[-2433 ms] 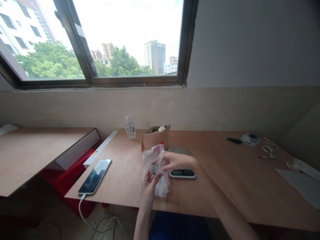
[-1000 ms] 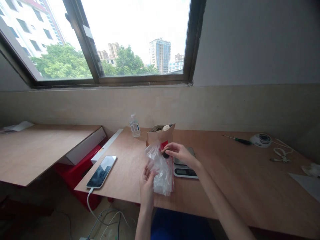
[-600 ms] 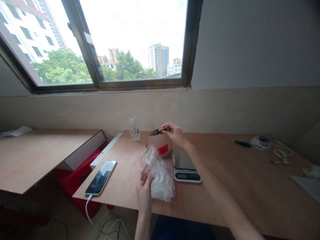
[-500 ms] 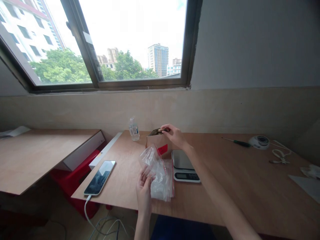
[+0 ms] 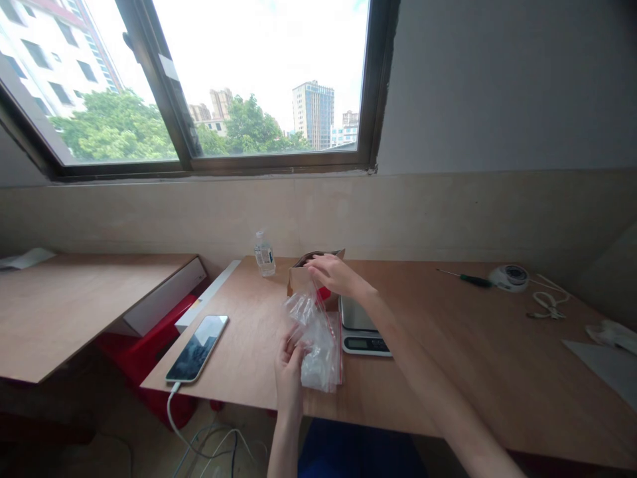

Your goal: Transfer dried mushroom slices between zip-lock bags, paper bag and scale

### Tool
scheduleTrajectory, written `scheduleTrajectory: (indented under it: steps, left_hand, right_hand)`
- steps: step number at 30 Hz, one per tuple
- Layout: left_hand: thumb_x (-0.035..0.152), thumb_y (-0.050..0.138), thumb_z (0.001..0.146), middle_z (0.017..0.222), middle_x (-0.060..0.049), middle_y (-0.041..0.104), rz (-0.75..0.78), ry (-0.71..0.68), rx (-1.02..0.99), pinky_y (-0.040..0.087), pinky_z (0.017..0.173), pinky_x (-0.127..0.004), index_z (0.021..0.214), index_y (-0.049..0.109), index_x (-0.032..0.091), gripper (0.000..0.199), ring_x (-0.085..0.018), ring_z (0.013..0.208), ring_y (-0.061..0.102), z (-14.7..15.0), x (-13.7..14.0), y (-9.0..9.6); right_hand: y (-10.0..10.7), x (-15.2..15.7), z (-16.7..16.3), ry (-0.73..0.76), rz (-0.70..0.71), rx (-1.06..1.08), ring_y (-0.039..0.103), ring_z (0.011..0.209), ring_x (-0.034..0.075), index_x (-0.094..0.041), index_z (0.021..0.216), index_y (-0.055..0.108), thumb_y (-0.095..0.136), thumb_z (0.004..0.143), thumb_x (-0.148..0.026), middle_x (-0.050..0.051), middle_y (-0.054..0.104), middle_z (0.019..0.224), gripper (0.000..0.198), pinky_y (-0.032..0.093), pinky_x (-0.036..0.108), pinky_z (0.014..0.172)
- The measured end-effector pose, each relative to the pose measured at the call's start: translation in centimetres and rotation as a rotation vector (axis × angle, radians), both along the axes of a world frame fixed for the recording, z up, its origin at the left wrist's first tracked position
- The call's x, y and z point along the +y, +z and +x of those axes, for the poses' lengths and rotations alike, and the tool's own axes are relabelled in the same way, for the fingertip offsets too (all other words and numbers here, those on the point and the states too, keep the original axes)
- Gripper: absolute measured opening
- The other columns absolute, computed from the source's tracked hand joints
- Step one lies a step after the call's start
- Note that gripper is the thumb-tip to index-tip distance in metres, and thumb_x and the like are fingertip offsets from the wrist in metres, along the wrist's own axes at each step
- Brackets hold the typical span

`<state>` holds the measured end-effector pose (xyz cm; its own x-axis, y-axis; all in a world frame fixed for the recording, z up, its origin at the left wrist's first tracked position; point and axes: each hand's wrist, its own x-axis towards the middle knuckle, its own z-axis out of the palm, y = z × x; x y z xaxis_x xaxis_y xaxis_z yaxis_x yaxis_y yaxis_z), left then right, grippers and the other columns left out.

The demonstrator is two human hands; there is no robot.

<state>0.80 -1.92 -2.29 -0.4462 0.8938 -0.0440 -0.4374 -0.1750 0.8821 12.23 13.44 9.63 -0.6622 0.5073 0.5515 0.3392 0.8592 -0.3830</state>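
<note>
My left hand [image 5: 288, 352] pinches a clear plastic zip bag [image 5: 309, 312] with a red edge strip and holds it tilted up above the table. At the bag's upper end, my right hand [image 5: 334, 272] has its fingers bent together and pointing down; what they hold, if anything, is hidden. Just behind both stands an open cardboard box [image 5: 297, 273], partly covered by the right hand. More clear zip bags [image 5: 321, 372] lie flat beneath the raised one. Right beside them sits a white digital scale [image 5: 367, 344] with a metal plate, partly under my right forearm.
A phone [image 5: 197, 350] on a charging cable lies at the table's left. By the wall stands a clear bottle [image 5: 265, 255]. Further right are a screwdriver [image 5: 475, 281], a dome camera [image 5: 510, 277] and a white cable [image 5: 547, 305]. A red stool [image 5: 144, 358] is between the tables.
My right hand has moved from above the box, where it held a small dark brown object, down and left to the bag's mouth. My left hand keeps its hold on the bag.
</note>
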Motion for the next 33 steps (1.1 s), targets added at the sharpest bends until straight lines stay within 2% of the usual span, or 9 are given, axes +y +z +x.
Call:
scheduleTrajectory:
  steps: [3,5,8,10,14,18,22,25,33]
  left_hand:
    - [0.026,0.066,0.071,0.12,-0.012,0.061,0.004,-0.01,0.022,0.047,0.076,-0.025,0.117,0.057,0.017,0.048,-0.016,0.088,0.063,0.0,-0.1,-0.1]
    - [0.024,0.065,0.072,0.121,-0.011,0.061,0.012,-0.026,0.035,0.047,0.076,-0.025,0.118,0.056,0.018,0.048,-0.017,0.089,0.062,-0.1,-0.1,-0.1]
    - [0.023,0.064,0.073,0.118,-0.009,0.062,0.033,-0.065,0.065,0.047,0.077,-0.025,0.12,0.054,0.02,0.048,-0.017,0.093,0.062,0.0,-0.2,-0.1]
    - [0.022,0.063,0.074,0.114,-0.008,0.064,0.049,-0.109,0.089,0.046,0.079,-0.025,0.119,0.056,0.021,0.046,-0.017,0.094,0.061,0.3,-0.3,-0.1]
    - [0.017,0.061,0.07,0.103,-0.007,0.068,0.034,-0.169,0.156,0.047,0.07,-0.024,0.11,0.061,0.019,0.04,-0.015,0.078,0.063,0.4,-0.5,0.2]
    - [0.017,0.061,0.068,0.107,-0.011,0.066,-0.007,-0.245,0.211,0.047,0.064,-0.026,0.113,0.059,0.017,0.045,-0.016,0.069,0.064,-0.7,-0.7,0.6]
    - [0.028,0.06,0.073,0.118,-0.012,0.062,-0.031,-0.371,0.227,0.046,0.085,-0.035,0.118,0.058,0.018,0.046,-0.026,0.099,0.062,-1.8,-0.8,0.6]
    - [0.044,0.055,0.078,0.123,-0.012,0.059,-0.123,-0.285,0.282,0.045,0.088,-0.036,0.116,0.059,0.018,0.047,-0.027,0.111,0.056,-1.4,-0.2,0.7]
    - [0.057,0.054,0.077,0.09,-0.011,0.068,-0.175,-0.077,0.565,0.051,0.055,-0.028,0.093,0.062,0.013,0.048,-0.019,0.065,0.066,0.4,1.8,0.8]
  right_hand:
    - [0.1,-1.9,0.7,-0.105,0.008,0.185,0.042,0.124,0.021,-0.025,0.113,0.059,0.039,0.093,-0.037,0.006,0.054,0.128,0.031,0.026,0.041,0.107]
    - [-0.6,-3.7,1.1,-0.226,-0.084,0.37,0.046,0.118,0.021,-0.024,0.112,0.057,0.033,0.094,-0.04,0.008,0.054,0.124,0.034,0.03,0.04,0.104]
    - [-3.1,-6.1,1.5,-0.35,-0.415,0.482,0.052,0.108,0.022,-0.02,0.121,0.046,0.04,0.089,-0.052,0.011,0.053,0.123,0.046,0.04,0.038,0.094]
    - [-5.1,-6.9,1.6,-0.298,-0.669,0.423,0.053,0.108,0.023,-0.019,0.128,0.038,0.052,0.081,-0.056,0.013,0.05,0.126,0.062,0.043,0.037,0.09]
    - [-7.5,-6.7,1.9,-0.145,-0.952,0.392,0.059,0.092,0.023,-0.016,0.102,0.058,0.056,0.077,-0.055,0.009,0.064,0.102,0.046,0.046,0.033,0.078]
    - [-8.2,-5.6,2.9,-0.254,-0.953,0.55,0.059,0.077,0.021,-0.016,0.083,0.059,0.056,0.074,-0.054,0.006,0.064,0.082,0.039,0.046,0.031,0.065]
    - [-9.5,-5.8,2.8,-0.31,-0.858,0.578,0.057,0.069,0.019,-0.018,0.082,0.056,0.051,0.077,-0.053,0.005,0.062,0.078,0.036,0.044,0.028,0.058]
    - [-10.8,-7.3,1.7,-0.361,-0.726,0.529,0.055,0.064,0.017,-0.019,0.082,0.055,0.045,0.083,-0.049,0.003,0.061,0.073,0.032,0.043,0.027,0.058]
    - [-13.2,-10.0,0.8,-0.42,-0.636,0.56,0.062,0.078,0.021,-0.019,0.084,0.06,0.044,0.086,-0.039,0.007,0.067,0.085,0.026,0.046,0.031,0.072]
